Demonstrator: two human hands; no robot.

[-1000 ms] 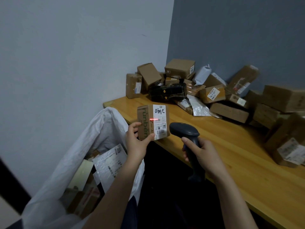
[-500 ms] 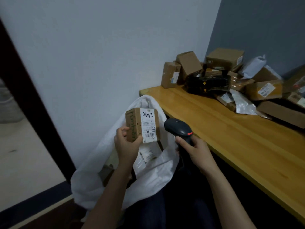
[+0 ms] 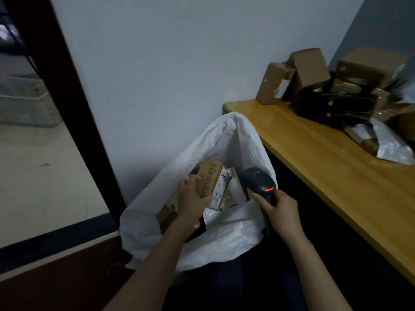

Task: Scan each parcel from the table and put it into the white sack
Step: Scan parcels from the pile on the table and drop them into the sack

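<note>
Both of your hands are busy. Your left hand [image 3: 193, 198] is curled round a small brown parcel [image 3: 212, 182] with a white label. It holds the parcel inside the open mouth of the white sack [image 3: 224, 239], just above other parcels [image 3: 235, 195] in there. Your right hand [image 3: 280, 212] grips the dark scanner [image 3: 258, 182] at the right side of the sack's mouth, and a red light shows on it. The sack stands beside the end of the wooden table [image 3: 325, 167]. A pile of boxes [image 3: 307, 68] sits on the table's far end, by the wall.
</note>
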